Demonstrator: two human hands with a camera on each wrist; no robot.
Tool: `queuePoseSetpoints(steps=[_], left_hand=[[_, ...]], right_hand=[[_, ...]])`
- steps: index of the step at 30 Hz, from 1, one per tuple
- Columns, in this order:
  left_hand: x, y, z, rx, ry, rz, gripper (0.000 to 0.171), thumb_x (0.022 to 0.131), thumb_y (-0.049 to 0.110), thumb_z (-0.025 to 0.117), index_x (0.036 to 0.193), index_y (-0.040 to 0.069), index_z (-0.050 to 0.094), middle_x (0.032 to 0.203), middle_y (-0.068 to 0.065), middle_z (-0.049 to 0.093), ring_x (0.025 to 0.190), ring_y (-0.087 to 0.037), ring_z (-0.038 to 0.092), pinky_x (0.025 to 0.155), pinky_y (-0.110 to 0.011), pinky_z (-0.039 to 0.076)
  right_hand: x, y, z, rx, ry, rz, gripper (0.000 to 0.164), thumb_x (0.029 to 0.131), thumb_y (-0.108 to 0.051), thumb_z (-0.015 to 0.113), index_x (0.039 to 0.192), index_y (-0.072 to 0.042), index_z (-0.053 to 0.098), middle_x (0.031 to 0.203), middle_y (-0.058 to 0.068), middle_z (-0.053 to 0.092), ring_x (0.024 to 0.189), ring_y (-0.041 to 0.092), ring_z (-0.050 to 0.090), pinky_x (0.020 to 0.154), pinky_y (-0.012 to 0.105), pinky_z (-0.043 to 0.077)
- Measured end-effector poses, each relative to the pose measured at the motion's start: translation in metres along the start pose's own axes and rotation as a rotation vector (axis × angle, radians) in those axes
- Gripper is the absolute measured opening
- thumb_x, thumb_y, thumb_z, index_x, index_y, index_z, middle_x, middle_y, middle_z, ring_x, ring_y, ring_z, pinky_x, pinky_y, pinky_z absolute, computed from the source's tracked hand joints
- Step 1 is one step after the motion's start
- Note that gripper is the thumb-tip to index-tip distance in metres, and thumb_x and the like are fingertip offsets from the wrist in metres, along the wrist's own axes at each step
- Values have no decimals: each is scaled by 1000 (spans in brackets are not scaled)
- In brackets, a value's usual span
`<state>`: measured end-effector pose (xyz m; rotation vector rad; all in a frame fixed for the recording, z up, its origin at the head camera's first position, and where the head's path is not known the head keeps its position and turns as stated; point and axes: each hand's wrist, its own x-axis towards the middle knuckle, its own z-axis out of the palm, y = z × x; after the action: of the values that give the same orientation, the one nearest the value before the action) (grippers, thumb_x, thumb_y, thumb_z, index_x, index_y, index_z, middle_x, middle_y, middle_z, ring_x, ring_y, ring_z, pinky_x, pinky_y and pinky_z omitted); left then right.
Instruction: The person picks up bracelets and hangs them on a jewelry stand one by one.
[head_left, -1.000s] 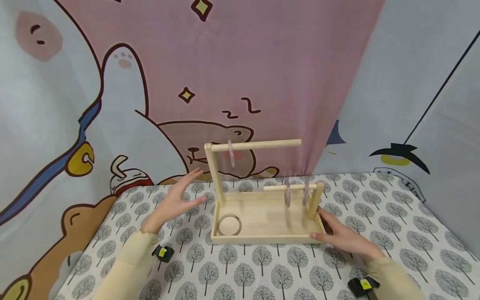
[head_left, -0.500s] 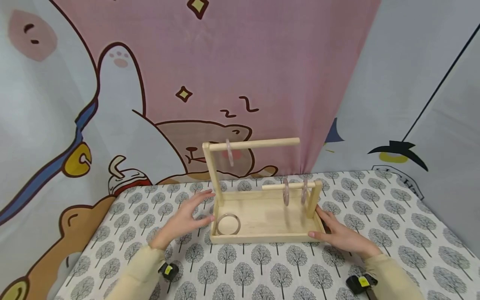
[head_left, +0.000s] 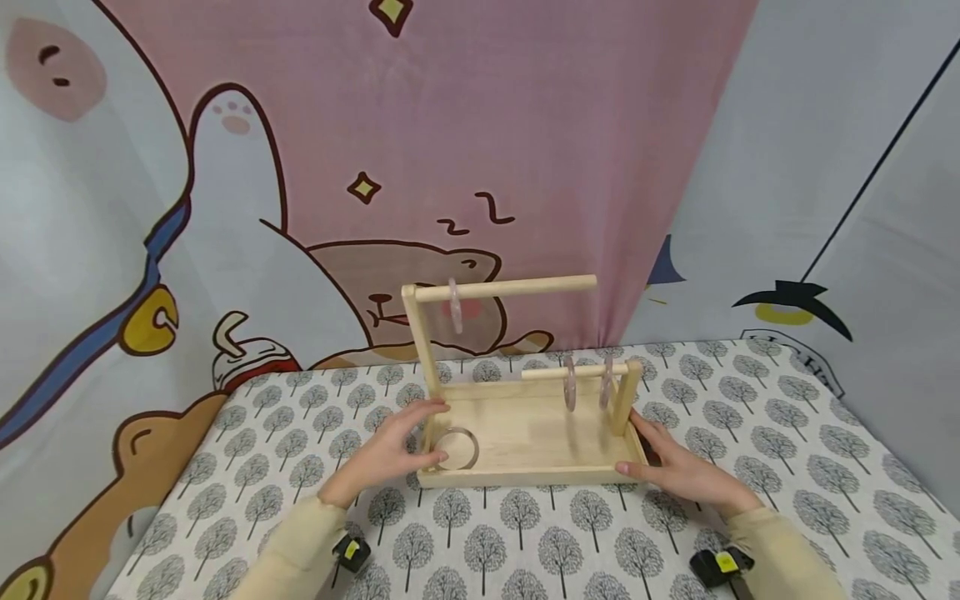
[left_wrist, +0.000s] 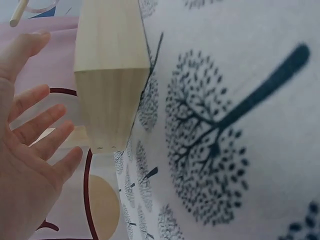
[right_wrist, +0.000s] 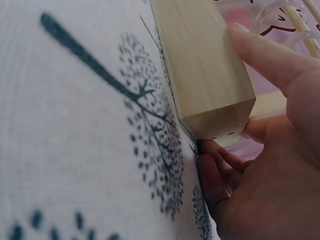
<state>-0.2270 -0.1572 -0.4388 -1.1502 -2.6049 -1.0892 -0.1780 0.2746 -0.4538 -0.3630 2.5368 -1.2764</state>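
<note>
A pale wooden bracelet stand point(head_left: 525, 477) with a tray base stands on the cloth. One translucent bangle point(head_left: 455, 312) hangs on its tall rod; two more hang on the short rod, one of them the inner bangle point(head_left: 570, 389). Flat in the tray's left front corner lies another bangle point(head_left: 477, 448). My left hand point(head_left: 384, 452) reaches over the tray's left end, fingers spread; the left wrist view shows them loosely extended beside the wood, contact unclear. My right hand point(head_left: 678, 471) grips the right end, thumb on the front edge, fingers bent around the end wall point(right_wrist: 220, 117).
A tree-print cloth point(head_left: 525, 542) covers the table beneath the stand. Behind it hangs a pink and pale curtain point(head_left: 525, 125) with cartoon animals. Both wrists wear black devices, such as the right wrist camera point(head_left: 722, 567).
My left hand has moved right from beside the stand to over the tray's left end. My right hand keeps its hold on the right end. The view has shifted slightly.
</note>
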Motion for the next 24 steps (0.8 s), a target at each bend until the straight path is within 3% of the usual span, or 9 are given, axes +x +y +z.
queuePoseSetpoints(steps=[7,14,24], left_hand=[[0,-4,7,6,-51,-4,67,76,17,81,133,-2,51,137,-23,50,122,-39,49,99,-55,41],[6,-1,7,-5,-117,-89,69,75,17,82,134,0,51,136,-20,51,123,-36,49,103,-54,37],[18,1,8,-1,-218,-133,70,74,15,83,134,-3,51,132,-19,55,119,-34,52,104,-49,38]], right_hand=[[0,0,0,-8,2,-4,94,91,-32,66,154,-3,3,146,44,-2,128,68,4,88,83,17],[1,1,-1,-22,10,-11,94,90,-32,66,154,-2,3,146,44,-2,129,67,4,87,83,16],[2,1,0,-32,17,-16,95,90,-32,67,154,-2,4,146,44,0,128,68,6,87,83,17]])
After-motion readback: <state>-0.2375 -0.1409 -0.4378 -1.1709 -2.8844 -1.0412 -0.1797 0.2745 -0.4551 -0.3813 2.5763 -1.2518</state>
